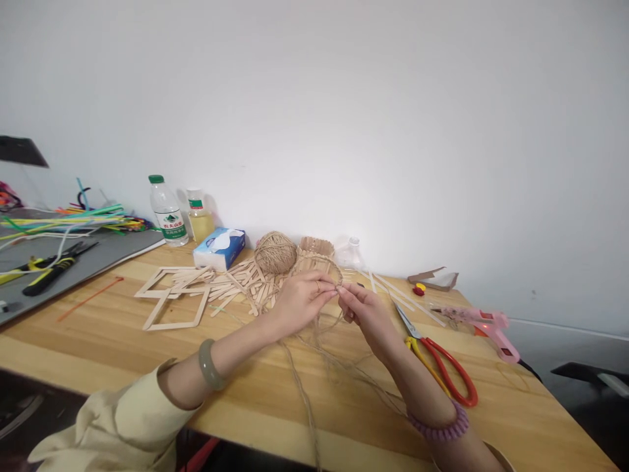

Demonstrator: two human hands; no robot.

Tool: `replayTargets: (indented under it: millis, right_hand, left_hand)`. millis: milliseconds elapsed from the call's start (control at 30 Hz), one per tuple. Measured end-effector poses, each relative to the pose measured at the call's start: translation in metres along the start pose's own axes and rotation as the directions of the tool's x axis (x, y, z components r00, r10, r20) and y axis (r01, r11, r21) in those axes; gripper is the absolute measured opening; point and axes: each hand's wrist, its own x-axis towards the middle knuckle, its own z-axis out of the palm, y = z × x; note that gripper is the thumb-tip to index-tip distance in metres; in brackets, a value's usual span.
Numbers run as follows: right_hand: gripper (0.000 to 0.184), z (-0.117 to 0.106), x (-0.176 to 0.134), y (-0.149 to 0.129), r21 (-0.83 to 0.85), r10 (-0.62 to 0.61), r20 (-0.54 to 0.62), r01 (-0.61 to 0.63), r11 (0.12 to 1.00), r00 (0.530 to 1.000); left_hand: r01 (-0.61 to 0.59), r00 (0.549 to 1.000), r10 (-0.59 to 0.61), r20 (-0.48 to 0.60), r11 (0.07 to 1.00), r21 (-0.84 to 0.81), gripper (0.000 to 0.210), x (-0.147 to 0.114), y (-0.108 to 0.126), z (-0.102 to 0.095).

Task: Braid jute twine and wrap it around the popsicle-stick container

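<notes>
My left hand [302, 298] and my right hand [366, 313] meet over the middle of the table, fingertips nearly touching. Both pinch brown twine [305, 393] between thumb and finger. A thicker stretch of it, seemingly braided, arches up behind the fingers, and loose strands trail down over the front edge. The exact spot they grip is mostly hidden by the fingertips. Just behind stands a ball of twine [276, 252], beside a small piece made of wooden sticks [317, 246]. Scissors [435, 360] with red and yellow handles lie right of my right hand.
Loose craft sticks [240, 285] and stick frames [179, 313] spread to the left. Behind them are a tissue pack [221, 249], a water bottle [170, 213] and a yellowish bottle [200, 223]. A pink glue gun [484, 322] lies right; pliers [52, 270] and pipe cleaners [83, 217] lie far left.
</notes>
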Motion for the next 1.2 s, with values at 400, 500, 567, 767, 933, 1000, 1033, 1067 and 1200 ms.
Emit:
replayTargets:
  millis: [400, 500, 567, 767, 933, 1000, 1033, 1067, 1200]
  right_hand:
    - [0.036, -0.001, 0.004, 0.014, -0.318, -0.129, -0.044, 0.109, 0.942, 0.991]
    - [0.033, -0.002, 0.004, 0.015, -0.494, -0.227, -0.021, 0.187, 0.849, 0.974]
    - [0.031, -0.002, 0.003, 0.015, -0.546, -0.255, 0.015, 0.222, 0.808, 0.967]
    - [0.03, -0.002, 0.002, 0.013, -0.532, -0.242, 0.11, 0.263, 0.805, 0.964]
    - [0.029, -0.003, 0.003, 0.011, -0.422, -0.19, 0.161, 0.242, 0.874, 0.968]
    - [0.029, -0.004, 0.003, 0.01, -0.36, -0.147, 0.168, 0.199, 0.912, 0.975]
    - [0.03, -0.004, 0.003, 0.01, -0.323, -0.122, 0.172, 0.173, 0.93, 0.978]
    - [0.03, -0.005, 0.003, 0.009, -0.284, -0.097, 0.175, 0.144, 0.948, 0.98]
    - [0.029, -0.005, 0.001, 0.007, -0.123, -0.028, 0.193, 0.053, 0.991, 0.981]
  left_hand:
    - [-0.366, 0.93, 0.357, 0.088, 0.874, 0.318, 0.021, -0.005, -0.008, 0.004]
    - [-0.264, 0.964, 0.264, 0.027, 0.944, 0.199, 0.013, -0.002, -0.011, 0.005]
    - [-0.114, 0.992, 0.11, 0.055, 0.99, 0.087, 0.009, 0.001, -0.013, 0.004]
    - [0.118, 0.981, -0.101, 0.166, 0.988, -0.098, 0.012, 0.006, -0.015, -0.004]
    - [0.029, 0.98, -0.022, 0.199, 0.999, -0.035, 0.02, 0.008, -0.008, -0.006]
    - [0.03, 0.973, -0.019, 0.23, 0.999, -0.042, 0.02, 0.008, -0.007, -0.006]
    - [0.031, 0.968, -0.018, 0.249, 0.998, -0.049, 0.02, 0.008, -0.007, -0.006]
    - [0.027, 0.965, -0.011, 0.264, 0.998, -0.055, 0.02, 0.009, -0.008, -0.006]
    - [-0.049, 0.971, 0.055, 0.232, 0.998, -0.031, 0.021, 0.009, -0.011, -0.008]
